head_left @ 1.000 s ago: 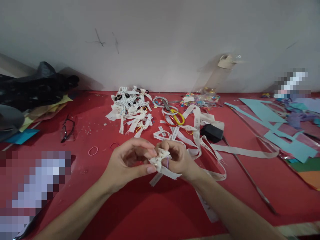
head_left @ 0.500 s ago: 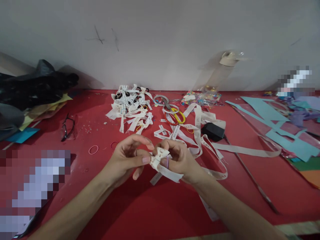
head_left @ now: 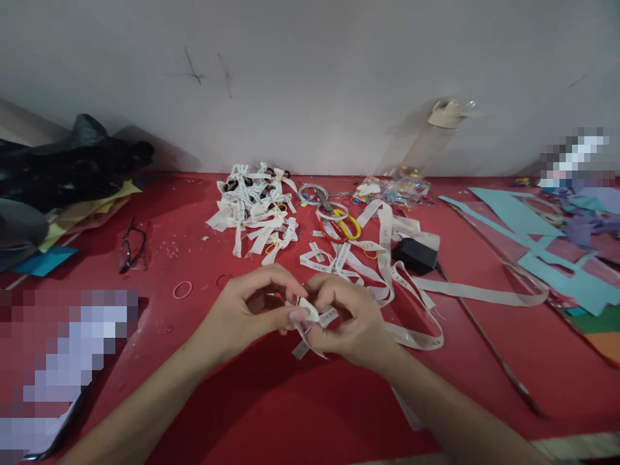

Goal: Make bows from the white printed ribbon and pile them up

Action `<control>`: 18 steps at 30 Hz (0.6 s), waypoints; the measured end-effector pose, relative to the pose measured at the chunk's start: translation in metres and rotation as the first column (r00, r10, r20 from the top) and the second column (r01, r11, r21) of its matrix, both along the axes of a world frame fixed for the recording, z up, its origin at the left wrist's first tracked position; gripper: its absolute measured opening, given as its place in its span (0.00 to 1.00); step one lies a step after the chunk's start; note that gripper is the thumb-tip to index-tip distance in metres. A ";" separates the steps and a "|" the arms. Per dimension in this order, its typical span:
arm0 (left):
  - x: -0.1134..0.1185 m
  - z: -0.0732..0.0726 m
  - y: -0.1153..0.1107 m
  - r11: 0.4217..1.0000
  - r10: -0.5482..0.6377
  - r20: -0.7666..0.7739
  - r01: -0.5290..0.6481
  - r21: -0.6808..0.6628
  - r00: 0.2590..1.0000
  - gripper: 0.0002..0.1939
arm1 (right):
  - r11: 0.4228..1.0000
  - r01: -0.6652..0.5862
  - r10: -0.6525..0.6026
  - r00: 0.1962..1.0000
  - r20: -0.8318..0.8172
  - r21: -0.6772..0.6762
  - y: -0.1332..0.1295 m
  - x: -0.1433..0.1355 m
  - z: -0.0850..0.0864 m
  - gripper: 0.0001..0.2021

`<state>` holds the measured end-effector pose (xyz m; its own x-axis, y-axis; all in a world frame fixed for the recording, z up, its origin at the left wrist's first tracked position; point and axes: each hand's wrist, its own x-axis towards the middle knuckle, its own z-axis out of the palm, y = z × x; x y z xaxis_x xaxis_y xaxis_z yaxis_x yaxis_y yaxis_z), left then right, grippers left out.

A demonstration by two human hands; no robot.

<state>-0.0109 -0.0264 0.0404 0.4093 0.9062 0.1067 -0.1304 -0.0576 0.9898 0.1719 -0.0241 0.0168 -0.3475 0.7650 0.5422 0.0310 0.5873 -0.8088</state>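
Note:
Between both hands is a white ribbon bow (head_left: 309, 310) with printed lettering on one tail and a bit of purple hair tie showing under it. My left hand (head_left: 264, 303) pinches the bow's near side between thumb and fingers. My right hand (head_left: 346, 316) grips its other side with curled fingers, hiding part of the knot. Behind the hands lies a heap of finished-looking ribbon bows (head_left: 256, 206) with dark and yellow hair ties. Long white printed ribbon (head_left: 385, 245) winds over the table to the right of them.
On the red table (head_left: 271, 413) are yellow-handled scissors (head_left: 346, 223), a black box-shaped thing (head_left: 414, 255), eyeglasses (head_left: 132, 247) and a pink hair tie (head_left: 183, 290). A clear bottle (head_left: 429, 142) stands at the wall. Blue sheets (head_left: 557, 258) lie right, a black bag (head_left: 68, 168) left.
The bow has turned in my fingers, and its loops and tails are now folded and more covered. Both hands have drawn closer together around it.

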 end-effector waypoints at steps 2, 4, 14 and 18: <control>-0.001 0.003 0.001 0.992 0.013 -0.087 -0.002 0.130 0.996 0.07 | 0.986 0.040 -0.048 0.998 0.049 0.164 0.001 0.002 0.001 0.11; -0.002 0.004 0.001 0.967 0.009 -0.132 0.024 0.252 0.991 0.07 | 0.957 0.029 -0.051 0.997 0.066 0.289 0.001 0.004 0.002 0.11; -0.004 0.019 -0.012 0.711 -0.006 -0.168 0.123 0.693 0.986 0.03 | 0.802 -0.022 -0.055 0.993 0.109 0.598 -0.015 0.011 0.017 0.04; -0.003 0.026 -0.016 0.842 0.027 -0.205 0.088 0.532 0.978 0.03 | 0.829 0.018 -0.111 0.985 0.133 0.560 -0.023 0.011 0.020 0.03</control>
<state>-0.0140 -0.0421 0.0662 0.5002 0.7171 0.4854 0.0526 -0.5847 0.8095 0.1831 -0.0473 0.0369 -0.4223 0.3748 0.8253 0.1803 0.9270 -0.3287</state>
